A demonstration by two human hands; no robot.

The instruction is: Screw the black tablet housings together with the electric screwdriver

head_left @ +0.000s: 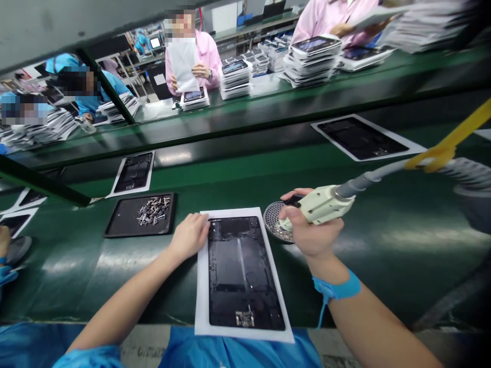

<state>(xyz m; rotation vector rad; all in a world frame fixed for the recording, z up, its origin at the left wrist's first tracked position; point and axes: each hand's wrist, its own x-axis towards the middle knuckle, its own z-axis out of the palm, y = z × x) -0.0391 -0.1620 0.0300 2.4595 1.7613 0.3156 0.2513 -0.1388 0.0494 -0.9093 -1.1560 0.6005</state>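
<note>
Workbench (141, 271): green
White sheet (202, 286): overhangs bench's near edge
Tablet housing (240, 271): on sheet
Black tray (125, 217): left of sheet, small metal parts (153, 210) toward its right edge
Right hand (316, 237): grips hose-fed hand tool (324, 204) over perforated dish (271, 212)
Left hand (190, 235): fingers bent at housing's far-left corner; can't tell if pinching

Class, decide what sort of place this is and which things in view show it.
Probably an electronics assembly line: what look like open tablet casings lie along a green bench, the right hand grips a cream tool on a grey hose, and a black tray holds small loose parts.
</note>
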